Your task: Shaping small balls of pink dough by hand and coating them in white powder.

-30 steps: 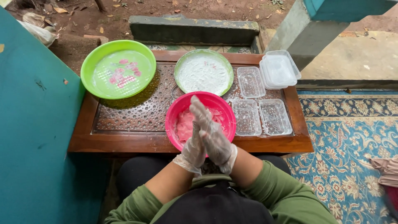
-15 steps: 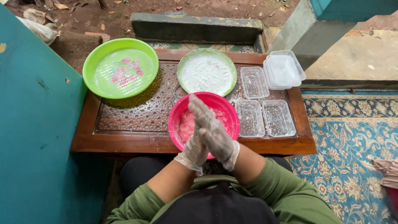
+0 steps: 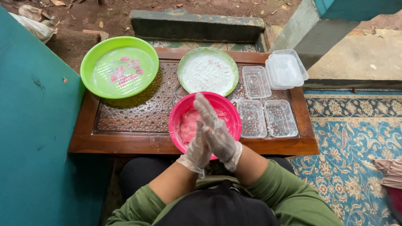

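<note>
My gloved left hand [image 3: 197, 150] and right hand [image 3: 215, 129] press flat together over the pink bowl [image 3: 181, 109] at the table's [image 3: 125, 144] near edge, probably rolling soft, sticky pink dough [image 3: 188, 125]; hidden, best cupped gently.

Bare perforated surface [image 3: 138, 117] is left open between green bowl [image 3: 119, 66] and pink bowl [image 3: 204, 121]. Right side is blocked by clear containers [image 3: 268, 119] and stacked lids [image 3: 287, 69]; centre back is taken by white-dusted plate [image 3: 208, 71].
</note>
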